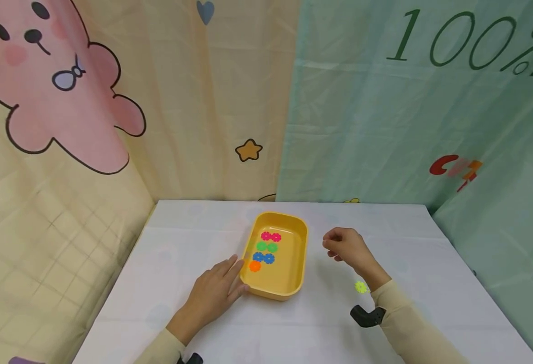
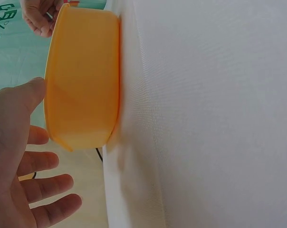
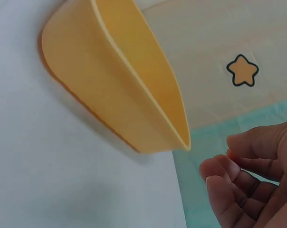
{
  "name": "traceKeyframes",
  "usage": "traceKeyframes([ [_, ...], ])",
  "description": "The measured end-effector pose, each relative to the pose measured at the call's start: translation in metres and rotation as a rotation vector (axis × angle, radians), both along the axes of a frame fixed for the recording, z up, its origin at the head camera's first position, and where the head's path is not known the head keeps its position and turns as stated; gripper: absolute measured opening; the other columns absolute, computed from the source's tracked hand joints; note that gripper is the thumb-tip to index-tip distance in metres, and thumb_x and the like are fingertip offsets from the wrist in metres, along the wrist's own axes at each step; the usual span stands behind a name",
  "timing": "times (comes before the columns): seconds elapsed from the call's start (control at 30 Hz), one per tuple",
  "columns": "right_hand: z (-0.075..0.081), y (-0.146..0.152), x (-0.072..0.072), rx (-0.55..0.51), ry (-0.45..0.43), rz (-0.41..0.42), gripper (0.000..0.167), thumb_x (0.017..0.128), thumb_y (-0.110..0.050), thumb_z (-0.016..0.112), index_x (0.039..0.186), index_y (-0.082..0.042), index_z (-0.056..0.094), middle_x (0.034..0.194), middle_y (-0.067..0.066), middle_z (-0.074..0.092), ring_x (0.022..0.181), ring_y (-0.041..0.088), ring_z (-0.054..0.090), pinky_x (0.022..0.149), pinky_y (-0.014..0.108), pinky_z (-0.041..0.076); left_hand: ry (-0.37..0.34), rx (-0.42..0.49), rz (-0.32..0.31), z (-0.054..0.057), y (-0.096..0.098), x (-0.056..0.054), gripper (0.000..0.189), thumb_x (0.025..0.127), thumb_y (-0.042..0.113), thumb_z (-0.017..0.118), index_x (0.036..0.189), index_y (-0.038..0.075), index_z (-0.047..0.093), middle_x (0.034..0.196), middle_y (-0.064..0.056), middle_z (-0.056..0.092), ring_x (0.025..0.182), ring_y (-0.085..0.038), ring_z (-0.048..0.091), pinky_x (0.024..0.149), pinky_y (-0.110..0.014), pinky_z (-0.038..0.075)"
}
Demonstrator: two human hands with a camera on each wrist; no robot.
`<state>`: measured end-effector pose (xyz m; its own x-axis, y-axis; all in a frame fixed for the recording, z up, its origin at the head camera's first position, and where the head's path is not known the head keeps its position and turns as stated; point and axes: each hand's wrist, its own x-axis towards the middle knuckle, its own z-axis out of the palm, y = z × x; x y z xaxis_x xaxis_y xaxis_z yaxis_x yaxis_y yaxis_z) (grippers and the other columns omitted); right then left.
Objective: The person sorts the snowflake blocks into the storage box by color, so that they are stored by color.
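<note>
A yellow tray (image 1: 296, 263) holds small flower-shaped pieces in paired rows: pink pieces (image 1: 276, 237), green pieces (image 1: 272, 247), blue pieces (image 1: 269, 259), then one orange piece (image 1: 254, 266). My left hand (image 1: 214, 290) rests against the tray's near left side, its fingers extended and spread in the left wrist view. Right of the tray, my right hand (image 1: 349, 248) hovers above the table, apart from the tray. Its fingers are loosely bent, and no piece shows between them in the right wrist view. A yellow-green flower piece (image 1: 360, 287) lies on the table beside the right wrist.
The white-covered table (image 1: 180, 232) ends at printed curtains (image 1: 361, 126) at the back and sides. A black wrist strap piece (image 1: 368, 316) sticks out beside the right sleeve. Part of a purple object (image 1: 25, 360) shows at the lower left corner.
</note>
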<state>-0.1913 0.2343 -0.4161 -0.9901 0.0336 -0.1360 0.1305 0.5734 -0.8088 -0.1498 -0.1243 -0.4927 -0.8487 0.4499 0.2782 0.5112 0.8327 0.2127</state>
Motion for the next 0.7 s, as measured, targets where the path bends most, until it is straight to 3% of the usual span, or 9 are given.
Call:
traceKeyframes([
  [0.27,-0.006,0.04,0.009,0.045,0.027,-0.06,0.024,0.1,-0.018,0.064,0.114,0.001,0.066,0.102,0.015,0.07,0.088,0.031,0.068,0.075,0.037,0.06,0.003,-0.006,0.011,0.002,0.0,0.0,0.07,0.094,0.057,0.065,0.147,0.013,0.055,0.15,-0.009,0.055,0.129,-0.031,0.059,0.096,-0.051,0.055],
  [0.7,-0.046,0.104,0.018,0.193,-0.016,-0.173,0.033,0.1,-0.015,0.059,0.125,0.008,0.061,0.114,0.024,0.066,0.094,0.03,0.065,0.075,0.036,0.061,0.009,-0.006,0.005,0.002,-0.001,0.001,0.07,0.094,0.057,0.066,0.147,0.012,0.055,0.148,-0.01,0.056,0.127,-0.031,0.06,0.094,-0.051,0.056],
])
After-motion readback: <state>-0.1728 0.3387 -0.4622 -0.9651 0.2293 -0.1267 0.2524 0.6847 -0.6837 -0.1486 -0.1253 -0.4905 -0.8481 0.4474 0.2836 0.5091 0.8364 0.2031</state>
